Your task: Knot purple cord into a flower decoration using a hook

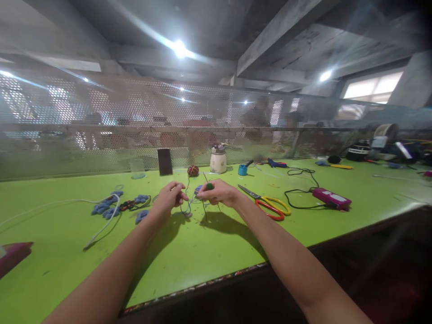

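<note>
My left hand (170,196) is curled above the green tabletop, its thumb and fingers pinched at a thin dark strand of yarn (187,183). Just to its right, my right hand (218,192) closes on a small yarn piece (198,191) that shows blue at the fingertips. A dark green tuft (209,186) shows at the same fingers, and thin dark stems or strands stick out above and below them. Loose bluish strands (186,211) hang between both hands. The fingers partly hide the piece, so its exact shape is unclear.
Blue knitted pieces (107,206) and a white cable (101,229) lie left. Right are scissors (270,208) and a magenta box (331,199) with a black cord. A yarn ball (193,170), cream jar (218,161), phone-like slab (165,162) and blue pot (242,169) stand behind.
</note>
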Demonstrator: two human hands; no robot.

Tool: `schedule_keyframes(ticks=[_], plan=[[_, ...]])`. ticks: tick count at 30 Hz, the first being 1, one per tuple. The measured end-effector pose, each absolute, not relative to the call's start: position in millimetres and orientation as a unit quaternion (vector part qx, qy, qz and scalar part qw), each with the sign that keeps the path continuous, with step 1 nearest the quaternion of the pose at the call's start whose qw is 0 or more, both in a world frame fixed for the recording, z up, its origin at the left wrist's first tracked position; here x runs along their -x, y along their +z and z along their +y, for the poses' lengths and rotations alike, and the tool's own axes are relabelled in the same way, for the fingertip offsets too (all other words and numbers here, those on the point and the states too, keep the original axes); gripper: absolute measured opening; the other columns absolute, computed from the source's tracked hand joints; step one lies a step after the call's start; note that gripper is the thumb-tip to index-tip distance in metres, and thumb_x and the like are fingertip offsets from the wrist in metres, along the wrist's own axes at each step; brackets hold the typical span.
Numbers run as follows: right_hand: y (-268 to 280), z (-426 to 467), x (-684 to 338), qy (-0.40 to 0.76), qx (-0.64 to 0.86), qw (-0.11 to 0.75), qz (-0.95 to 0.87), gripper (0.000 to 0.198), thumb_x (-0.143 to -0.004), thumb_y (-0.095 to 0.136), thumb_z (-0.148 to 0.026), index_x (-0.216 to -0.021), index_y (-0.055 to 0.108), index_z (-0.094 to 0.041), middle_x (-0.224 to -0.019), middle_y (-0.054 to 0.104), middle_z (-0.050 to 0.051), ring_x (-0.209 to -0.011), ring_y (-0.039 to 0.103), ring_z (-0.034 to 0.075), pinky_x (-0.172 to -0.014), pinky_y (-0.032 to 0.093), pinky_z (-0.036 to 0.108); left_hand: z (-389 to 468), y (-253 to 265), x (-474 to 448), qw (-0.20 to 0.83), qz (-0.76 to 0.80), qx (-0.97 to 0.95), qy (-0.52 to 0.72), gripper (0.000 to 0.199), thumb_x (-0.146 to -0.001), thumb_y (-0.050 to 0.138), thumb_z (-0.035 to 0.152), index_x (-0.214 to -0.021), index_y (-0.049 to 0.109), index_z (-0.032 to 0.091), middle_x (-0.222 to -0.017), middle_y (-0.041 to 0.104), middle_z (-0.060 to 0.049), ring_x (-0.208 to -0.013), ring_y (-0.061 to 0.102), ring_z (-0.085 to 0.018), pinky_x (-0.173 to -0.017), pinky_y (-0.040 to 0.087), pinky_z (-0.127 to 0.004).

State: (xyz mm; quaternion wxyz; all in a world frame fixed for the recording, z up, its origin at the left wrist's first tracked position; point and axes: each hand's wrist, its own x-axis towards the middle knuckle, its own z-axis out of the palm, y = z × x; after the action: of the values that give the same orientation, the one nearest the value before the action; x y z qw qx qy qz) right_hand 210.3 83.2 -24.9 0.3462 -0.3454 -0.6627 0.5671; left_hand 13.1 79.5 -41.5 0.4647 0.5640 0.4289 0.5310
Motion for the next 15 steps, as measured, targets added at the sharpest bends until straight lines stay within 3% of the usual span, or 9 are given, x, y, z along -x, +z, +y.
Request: schedule_keyframes(ticks=[6, 15], plan=[[-26.9, 89.0, -214.3, 0.618, 0.275, 0.385, -0.627, 0.026, -0.064, 0.079, -0.025, -0.075, 0.062, -0.01, -0.049, 0.053, -0.005, -0.036, 0.028, 0.001, -0.037, 0.023, 0.017, 82.4, -44.1, -12.7, 0.465, 0.431, -0.559, 0.534, 0.021, -0.076, 0.06, 0.033, -0.082, 0.057, 0.013, -0.056, 0.063, -0.003, -0.046, 0.049, -0.009, -0.045, 0.033, -0.019], [-30.1, 85.5, -203.0, 0.581, 0.312, 0.444, -0.607, 0.028, -0.058, 0.082, -0.027, -0.071, 0.064, -0.01, -0.05, 0.06, -0.001, -0.035, 0.032, 0.002, -0.035, 0.021, 0.017, 68.7, -40.8, -25.0, 0.586, 0.392, -0.538, 0.461, 0.008, -0.08, 0.058, 0.016, -0.086, 0.056, 0.011, -0.075, 0.069, -0.009, -0.048, 0.053, -0.006, -0.045, 0.037, -0.017]])
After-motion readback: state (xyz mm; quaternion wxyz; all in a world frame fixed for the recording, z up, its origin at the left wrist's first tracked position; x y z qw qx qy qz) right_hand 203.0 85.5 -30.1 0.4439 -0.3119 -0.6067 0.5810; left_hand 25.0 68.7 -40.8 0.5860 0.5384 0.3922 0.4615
